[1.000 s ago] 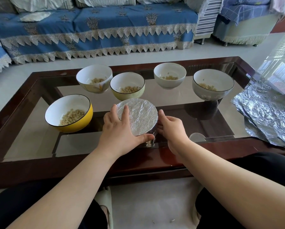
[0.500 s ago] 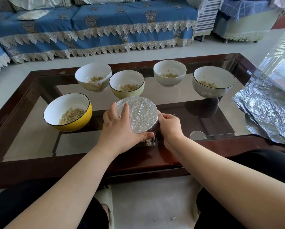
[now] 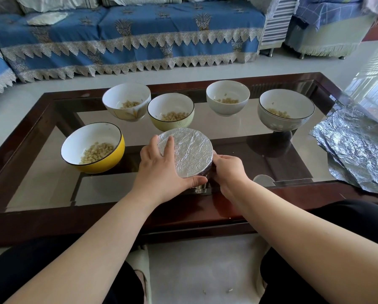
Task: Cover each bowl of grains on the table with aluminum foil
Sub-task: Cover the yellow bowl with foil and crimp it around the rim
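Gleaming glass-topped table (image 3: 238,128) before blue sofa (image 3: 126,38); both hands' fingers (image 3: 169,143) clamped on foil-covered bowl (image 3: 188,155).

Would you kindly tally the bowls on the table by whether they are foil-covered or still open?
Foil-covered bowls: 1
Open bowls: 5 (yellow, floral white, pale green, plain white, grey)
Total: 6 bowls

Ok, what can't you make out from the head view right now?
- What the foil-covered bowl contains: foil hides it.
- Its near side wall: left hand and right hand cover it.
- Foil sheets: cut off by the right edge, count unclear.
- Grain type: too small.
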`<action>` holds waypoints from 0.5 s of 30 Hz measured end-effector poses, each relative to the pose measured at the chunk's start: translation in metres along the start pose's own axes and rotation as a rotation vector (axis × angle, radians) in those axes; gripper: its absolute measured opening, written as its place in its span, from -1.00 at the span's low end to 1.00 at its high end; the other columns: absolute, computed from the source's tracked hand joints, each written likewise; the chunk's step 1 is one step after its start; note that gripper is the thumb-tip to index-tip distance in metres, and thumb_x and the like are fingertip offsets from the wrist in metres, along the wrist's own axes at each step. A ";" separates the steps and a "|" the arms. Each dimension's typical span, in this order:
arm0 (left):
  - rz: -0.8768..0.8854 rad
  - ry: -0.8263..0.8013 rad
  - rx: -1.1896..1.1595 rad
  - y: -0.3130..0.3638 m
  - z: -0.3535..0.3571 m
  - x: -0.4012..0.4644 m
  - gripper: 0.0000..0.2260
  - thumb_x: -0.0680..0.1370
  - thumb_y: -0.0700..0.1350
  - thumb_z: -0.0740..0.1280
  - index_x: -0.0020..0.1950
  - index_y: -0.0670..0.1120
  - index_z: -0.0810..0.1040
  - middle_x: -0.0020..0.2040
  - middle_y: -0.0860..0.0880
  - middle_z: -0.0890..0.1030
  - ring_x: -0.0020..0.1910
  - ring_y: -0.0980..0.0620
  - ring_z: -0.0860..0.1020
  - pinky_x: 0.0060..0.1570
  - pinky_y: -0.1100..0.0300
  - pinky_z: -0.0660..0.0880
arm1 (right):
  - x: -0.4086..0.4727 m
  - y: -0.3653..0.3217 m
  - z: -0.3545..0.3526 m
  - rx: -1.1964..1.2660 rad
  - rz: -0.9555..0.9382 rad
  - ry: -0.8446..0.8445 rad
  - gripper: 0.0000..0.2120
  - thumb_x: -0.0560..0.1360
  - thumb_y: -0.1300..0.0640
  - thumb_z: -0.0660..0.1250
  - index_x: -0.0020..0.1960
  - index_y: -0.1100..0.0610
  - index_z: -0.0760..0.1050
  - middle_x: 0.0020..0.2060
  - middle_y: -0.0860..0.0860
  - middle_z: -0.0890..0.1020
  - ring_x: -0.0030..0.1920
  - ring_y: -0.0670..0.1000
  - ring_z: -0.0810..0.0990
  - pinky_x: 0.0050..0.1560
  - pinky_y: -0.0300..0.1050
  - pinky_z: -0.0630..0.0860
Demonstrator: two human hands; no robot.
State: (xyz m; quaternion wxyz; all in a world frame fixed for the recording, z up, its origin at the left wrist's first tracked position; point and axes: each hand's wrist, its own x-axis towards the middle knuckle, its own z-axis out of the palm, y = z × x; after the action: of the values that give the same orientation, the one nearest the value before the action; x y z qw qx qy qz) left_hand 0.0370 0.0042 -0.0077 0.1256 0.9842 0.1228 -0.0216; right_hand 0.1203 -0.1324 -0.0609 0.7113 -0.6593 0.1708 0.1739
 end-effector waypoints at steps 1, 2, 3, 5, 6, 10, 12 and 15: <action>0.001 0.000 0.004 0.000 0.000 0.000 0.18 0.25 0.56 0.26 0.62 -0.04 -0.14 0.57 -0.11 -0.15 0.53 -0.21 -0.06 0.50 -0.09 0.07 | -0.001 -0.001 -0.001 0.036 0.016 -0.022 -0.74 0.54 0.10 0.41 -0.28 0.19 0.59 -0.29 0.11 0.66 -0.29 0.06 0.60 -0.06 0.03 0.60; 0.001 -0.002 0.006 0.001 -0.001 0.000 0.18 0.25 0.56 0.26 0.62 -0.04 -0.14 0.57 -0.12 -0.16 0.53 -0.21 -0.06 0.50 -0.09 0.07 | -0.003 -0.003 -0.002 0.069 0.028 -0.040 -0.77 0.54 0.12 0.41 -0.24 0.21 0.58 -0.30 0.11 0.66 -0.33 0.04 0.61 -0.08 0.00 0.61; 0.001 -0.005 0.006 0.001 -0.001 0.000 0.18 0.25 0.56 0.25 0.62 -0.04 -0.15 0.57 -0.12 -0.16 0.53 -0.21 -0.07 0.50 -0.10 0.07 | -0.004 -0.003 -0.003 0.096 0.035 -0.051 -0.80 0.54 0.14 0.40 -0.21 0.22 0.58 -0.31 0.10 0.66 -0.36 0.01 0.61 -0.12 -0.04 0.62; 0.001 -0.007 0.002 0.001 0.000 0.000 0.18 0.24 0.57 0.25 0.62 -0.03 -0.17 0.57 -0.12 -0.16 0.53 -0.21 -0.07 0.50 -0.10 0.07 | -0.005 -0.003 -0.003 0.103 0.033 -0.060 -0.87 0.55 0.20 0.38 -0.14 0.24 0.57 -0.30 0.10 0.65 -0.37 0.00 0.60 -0.19 -0.09 0.61; 0.000 -0.005 -0.002 0.001 0.000 0.000 0.19 0.23 0.57 0.24 0.62 -0.03 -0.18 0.57 -0.12 -0.15 0.54 -0.22 -0.07 0.50 -0.11 0.07 | -0.006 -0.004 -0.003 0.091 0.033 -0.060 -0.90 0.55 0.23 0.37 -0.12 0.24 0.56 -0.28 0.12 0.64 -0.35 0.02 0.59 -0.20 -0.09 0.59; -0.012 0.028 -0.004 0.002 0.002 -0.001 0.23 0.18 0.59 0.18 0.62 -0.05 -0.20 0.58 -0.15 -0.12 0.53 -0.25 -0.05 0.50 -0.11 0.08 | -0.008 -0.009 -0.007 0.041 0.015 -0.092 -0.85 0.58 0.30 0.27 -0.17 0.19 0.45 -0.29 0.11 0.60 -0.38 -0.01 0.57 -0.24 -0.14 0.56; -0.029 0.050 -0.017 0.004 0.003 -0.001 0.24 0.17 0.60 0.18 0.62 -0.06 -0.20 0.58 -0.16 -0.10 0.53 -0.26 -0.02 0.49 -0.11 0.09 | -0.013 -0.011 -0.009 0.061 -0.004 -0.107 -0.82 0.64 0.25 0.16 -0.14 0.17 0.42 -0.29 0.06 0.63 -0.36 -0.04 0.61 -0.22 -0.16 0.57; -0.051 0.044 -0.057 0.007 0.003 -0.002 0.25 0.15 0.59 0.16 0.61 -0.08 -0.21 0.58 -0.16 -0.10 0.52 -0.26 -0.01 0.49 -0.11 0.09 | -0.017 -0.008 -0.011 0.061 -0.062 -0.163 -0.73 0.68 0.12 0.08 -0.10 0.16 0.47 -0.24 0.02 0.66 -0.21 -0.02 0.62 -0.01 -0.09 0.55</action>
State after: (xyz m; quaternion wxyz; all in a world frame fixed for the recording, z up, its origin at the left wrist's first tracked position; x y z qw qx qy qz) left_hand 0.0363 -0.0036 -0.0090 0.1501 0.9770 0.1512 0.0001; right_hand 0.1089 -0.1445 -0.0463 0.7475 -0.6261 0.0972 0.1996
